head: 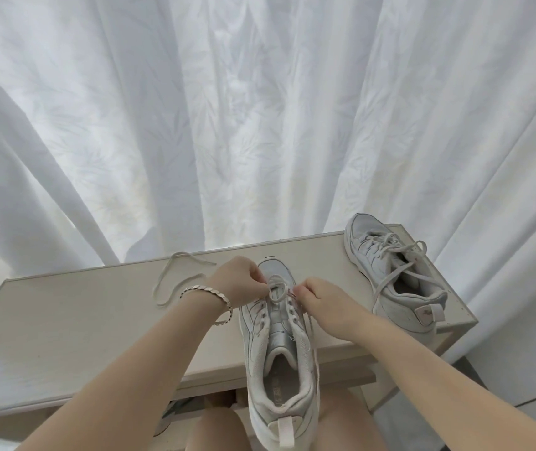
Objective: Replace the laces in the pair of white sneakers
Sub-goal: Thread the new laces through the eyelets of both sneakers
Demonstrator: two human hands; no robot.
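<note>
I am looking down from the head camera at a pale beige bench (65,336) that is standing against a white, leaf-patterned curtain (227,125), which is filling the whole background and glowing with daylight. The near sneaker (276,353) is lying at the middle of the bench with its toe pointing at the far edge and its heel hanging out past the near edge, above my knees. My left hand (239,283) and right hand (323,296) are meeting over the eyelets nearest the toe. Each has its fingers curled and is pinching the lace (274,289), the left on a loop and the right on a strand just beside the eyelet row. A silver bracelet (208,291) is sitting on my left wrist. The second sneaker (393,271), already laced, is resting at the far right corner, angled with its toe toward the curtain and its heel close to the right edge. A loose lace (175,281) is lying in an open curl near the far edge, left of my left hand and apart from it. The left half of the bench top is lying bare, while on the right only a narrow strip is showing between my right forearm and the second sneaker. Grey floor (520,369) is showing beyond the right edge.
</note>
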